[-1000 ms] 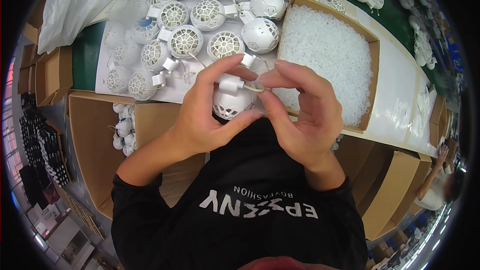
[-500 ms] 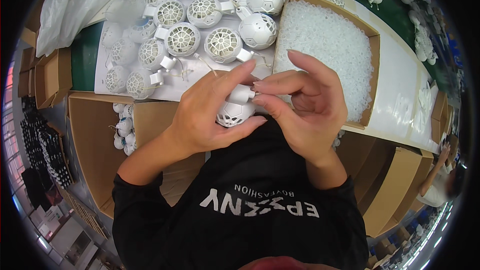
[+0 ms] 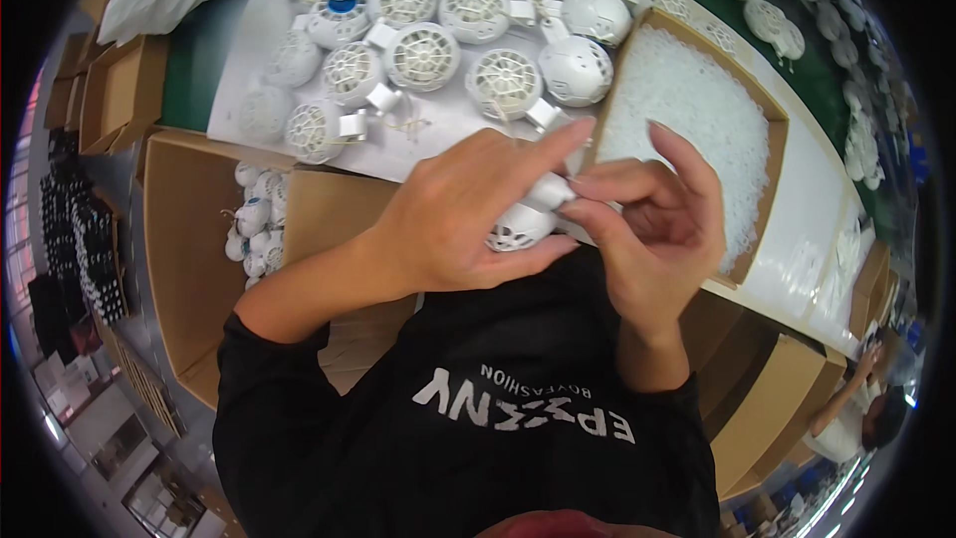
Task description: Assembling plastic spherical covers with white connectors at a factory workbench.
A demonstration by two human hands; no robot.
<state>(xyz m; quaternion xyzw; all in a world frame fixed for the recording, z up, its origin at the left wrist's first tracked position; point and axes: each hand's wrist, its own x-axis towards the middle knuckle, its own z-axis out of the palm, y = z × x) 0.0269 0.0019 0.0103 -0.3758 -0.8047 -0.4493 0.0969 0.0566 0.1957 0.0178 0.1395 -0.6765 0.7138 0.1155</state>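
My left hand (image 3: 453, 204) is wrapped round a white openwork plastic ball (image 3: 518, 230), holding it in front of my chest. The ball's short white neck points to the right. At the tip of that neck, the thumb and forefinger of my right hand (image 3: 665, 231) are pinched together; whatever lies between them is too small to make out. The other fingers of that hand are curled or raised. Beyond my hands, several similar white balls (image 3: 422, 58) with square necks and thin cords lie on a white sheet (image 3: 239, 90).
Right of the balls stands a shallow cardboard box (image 3: 780, 164) heaped with small clear plastic pieces (image 3: 687, 139). A deep carton (image 3: 184, 269) holding more balls is at my left, another open carton (image 3: 772, 408) at my right. A person (image 3: 841, 423) sits at the far right.
The whole scene, hands included, has shifted rightward in the picture. My left hand still grips the ball, and my right fingertips remain pinched at its neck.
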